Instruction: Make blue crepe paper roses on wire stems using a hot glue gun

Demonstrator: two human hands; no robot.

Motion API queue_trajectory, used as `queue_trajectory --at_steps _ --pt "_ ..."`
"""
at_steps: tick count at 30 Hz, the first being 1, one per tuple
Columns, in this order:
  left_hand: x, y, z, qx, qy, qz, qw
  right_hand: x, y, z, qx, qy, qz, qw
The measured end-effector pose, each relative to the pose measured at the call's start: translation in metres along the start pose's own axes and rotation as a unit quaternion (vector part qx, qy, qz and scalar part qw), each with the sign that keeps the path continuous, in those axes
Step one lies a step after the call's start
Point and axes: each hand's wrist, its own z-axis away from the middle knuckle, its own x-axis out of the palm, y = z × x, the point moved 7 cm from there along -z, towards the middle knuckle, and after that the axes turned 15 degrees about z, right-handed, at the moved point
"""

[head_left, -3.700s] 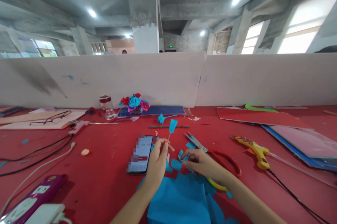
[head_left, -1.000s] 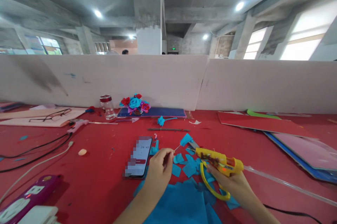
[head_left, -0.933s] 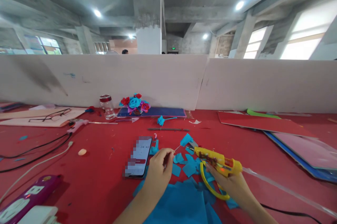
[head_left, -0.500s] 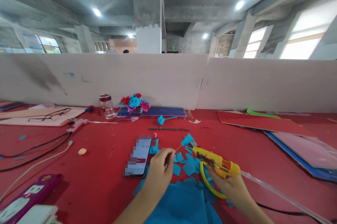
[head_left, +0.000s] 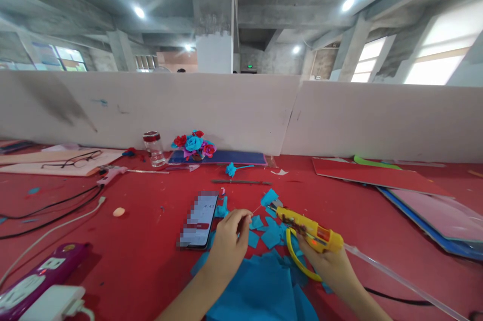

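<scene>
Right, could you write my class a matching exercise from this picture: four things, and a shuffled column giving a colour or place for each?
1. Jar
2. Glue gun in use
3. Phone
4. Power strip

A. Beside the left hand, screen up
B. Purple, at lower left
C. Clear, red-topped
D. In the right hand

Pairs: 1-C, 2-D, 3-A, 4-B

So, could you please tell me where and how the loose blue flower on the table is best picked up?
Probably pinch the blue flower by its stem, from above and the right: the stem points right, away from the bunched head, while the dark stick lies on the near side.
</scene>
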Motion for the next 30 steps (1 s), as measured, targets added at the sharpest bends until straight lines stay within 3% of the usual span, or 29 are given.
queue_trajectory --at_steps 11,17,22,30 --pt "0.001 0.002 0.0 0.004 -0.004 -0.02 1.0 0.001 -0.005 0.003 -0.003 -0.034 -0.022 0.999" --pt "0.0 0.001 0.0 0.009 -0.004 -0.022 1.0 0.003 0.007 0.003 -0.027 0.015 -0.017 0.999" --pt "0.0 0.002 0.0 -0.003 -0.006 -0.029 1.0 0.003 0.014 0.003 -0.034 0.019 -0.029 0.999" --pt "0.0 0.003 0.001 0.003 -0.007 -0.031 0.999 0.001 0.001 0.004 -0.033 0.01 -0.042 0.999"
